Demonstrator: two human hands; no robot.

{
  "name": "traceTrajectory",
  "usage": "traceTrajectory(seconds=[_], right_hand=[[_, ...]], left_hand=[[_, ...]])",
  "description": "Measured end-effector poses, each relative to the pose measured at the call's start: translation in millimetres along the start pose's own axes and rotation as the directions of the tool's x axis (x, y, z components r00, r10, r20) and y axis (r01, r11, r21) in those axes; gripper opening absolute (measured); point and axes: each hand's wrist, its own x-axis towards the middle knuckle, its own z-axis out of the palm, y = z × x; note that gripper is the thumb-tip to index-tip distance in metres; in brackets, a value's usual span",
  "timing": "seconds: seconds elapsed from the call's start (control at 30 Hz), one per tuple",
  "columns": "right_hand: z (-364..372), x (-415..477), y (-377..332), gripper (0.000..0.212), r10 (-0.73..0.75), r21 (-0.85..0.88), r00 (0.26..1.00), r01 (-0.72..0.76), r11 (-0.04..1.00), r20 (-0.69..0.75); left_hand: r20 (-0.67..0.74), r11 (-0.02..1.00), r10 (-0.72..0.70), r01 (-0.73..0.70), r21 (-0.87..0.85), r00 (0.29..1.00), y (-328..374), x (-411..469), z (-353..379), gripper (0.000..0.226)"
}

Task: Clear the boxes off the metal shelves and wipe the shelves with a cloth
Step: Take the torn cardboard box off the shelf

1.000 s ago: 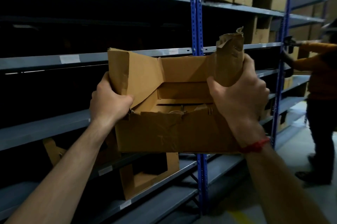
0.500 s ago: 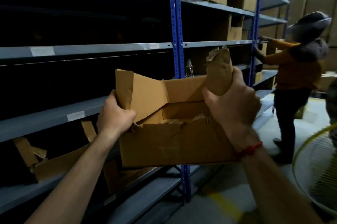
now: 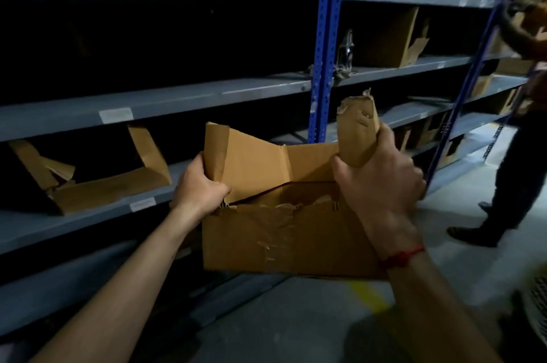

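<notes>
I have one view to work from: the wide-angle camera worn on the person's head. It looks forward and down along both forearms, so the left hand (image 3: 198, 185) and right hand (image 3: 376, 176) sit mid-picture, close to the lens, gripping the cardboard box (image 3: 281, 238) between them. The camera faces the metal shelves (image 3: 148, 102) at a slant; they fill the left and top and run off to the right past the blue upright (image 3: 324, 46). The floor (image 3: 296, 318) shows along the bottom, nearer me. At the right edge another person (image 3: 515, 173) stands farther off, cut by the frame. Straight lines bow near the borders, and the picture is slightly smeared.
</notes>
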Motion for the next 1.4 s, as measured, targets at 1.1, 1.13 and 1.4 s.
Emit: traceTrajectory(seconds=[1.1,1.13,1.4], right_hand=[[290.4,43.9,301.8,0.091,0.493,-0.196,0.839,-0.456,0.868,0.232],[304.3,41.7,312.3,0.094,0.518,-0.203,0.823,-0.479,0.854,0.235],[390.6,15.5,385.7,0.116,0.599,-0.208,0.773,-0.563,0.8,0.21]], left_hand=[[0.492,0.958,-0.282,0.212,0.194,0.824,-185.8,160.5,401.5,0.07],[0.504,0.957,-0.284,0.208,0.202,0.816,-196.8,166.3,415.1,0.072],[0.551,0.944,-0.322,0.213,0.253,0.77,-266.8,190.9,509.8,0.073]])
